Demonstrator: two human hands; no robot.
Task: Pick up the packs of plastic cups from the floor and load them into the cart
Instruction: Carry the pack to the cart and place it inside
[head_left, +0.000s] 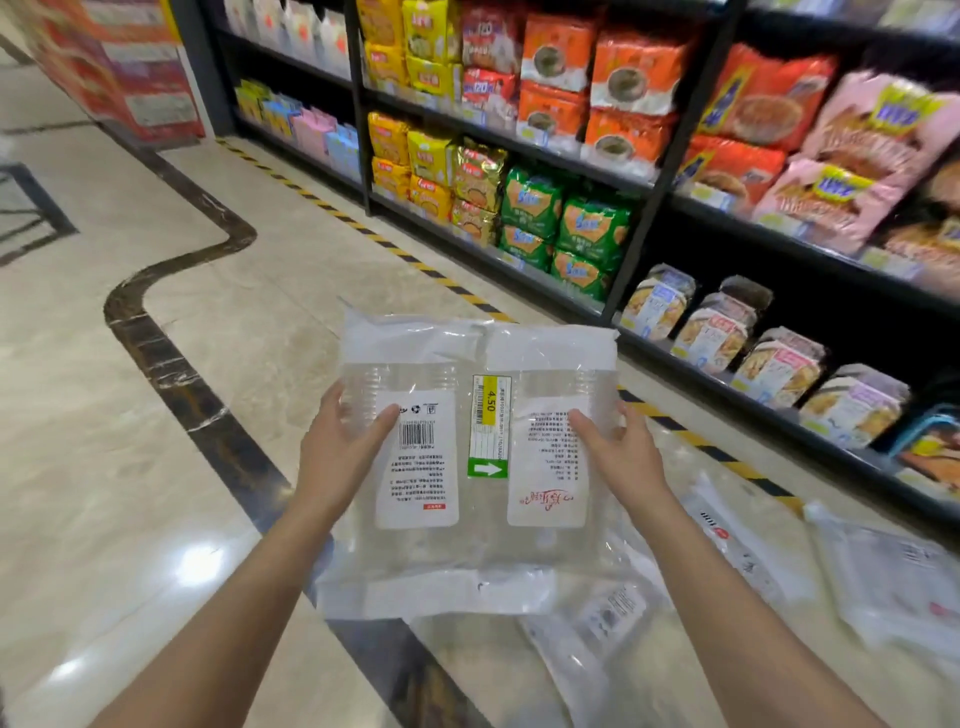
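Holding a clear pack of plastic cups (467, 462) above the floor, the left hand (337, 452) and right hand (618, 452) are gripping its sides, thumbs on top. It is showing white labels, a barcode and a yellow price sticker (490, 423).

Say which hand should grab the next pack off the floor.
Right, probably. The floor packs lie below and right of the right hand; the left hand is farther off. Both now grip the held pack.

both hands (343, 447) gripping cup pack (467, 467), aisle
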